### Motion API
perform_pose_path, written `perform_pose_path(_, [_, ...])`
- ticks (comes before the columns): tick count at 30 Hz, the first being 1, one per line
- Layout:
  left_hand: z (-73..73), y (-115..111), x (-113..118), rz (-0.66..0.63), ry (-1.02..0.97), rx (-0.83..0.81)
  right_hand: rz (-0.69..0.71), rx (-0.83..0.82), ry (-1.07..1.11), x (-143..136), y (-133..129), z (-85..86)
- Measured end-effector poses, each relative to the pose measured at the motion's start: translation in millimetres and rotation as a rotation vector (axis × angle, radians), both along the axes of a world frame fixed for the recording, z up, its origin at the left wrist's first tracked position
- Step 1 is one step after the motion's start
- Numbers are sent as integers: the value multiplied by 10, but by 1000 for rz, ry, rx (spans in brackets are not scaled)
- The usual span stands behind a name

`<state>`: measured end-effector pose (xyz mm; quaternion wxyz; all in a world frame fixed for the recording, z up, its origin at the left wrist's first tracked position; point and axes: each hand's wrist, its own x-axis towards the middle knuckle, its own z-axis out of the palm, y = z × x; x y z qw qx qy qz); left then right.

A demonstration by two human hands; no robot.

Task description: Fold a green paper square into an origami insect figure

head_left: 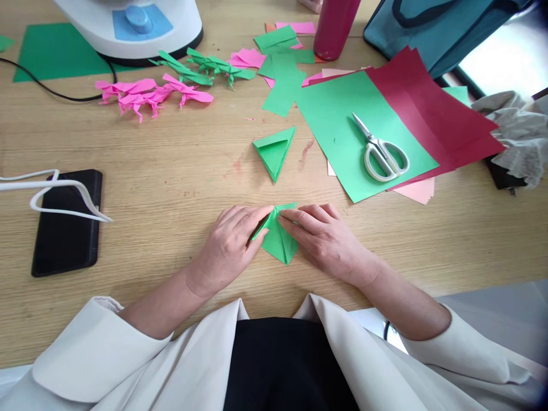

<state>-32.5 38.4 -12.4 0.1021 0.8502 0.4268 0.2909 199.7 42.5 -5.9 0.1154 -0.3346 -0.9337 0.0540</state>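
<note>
Just below the frame's centre, I see the left hand (229,240) pinching the green paper (274,244) in its fingers while the right hand (329,244) rests on it, whether gripping I cannot tell, so uneven pulling could skew the crease.

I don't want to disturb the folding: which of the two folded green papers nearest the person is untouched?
The folded green triangle, lying alone farther away; the left hand and right hand both touch the nearer folded paper.
</note>
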Motion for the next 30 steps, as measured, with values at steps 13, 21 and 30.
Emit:
perform_pose_path(13, [-48,54,41,220,80,-32,-102,-27,-6,-143,24,10])
perform_pose_path(21, [-9,73,77,227,71,-156,-133,13,-57,-171,24,-11])
perform_pose_path(30, [30,65,100,112,-28,-148,-96,29,-45,-137,36,-1])
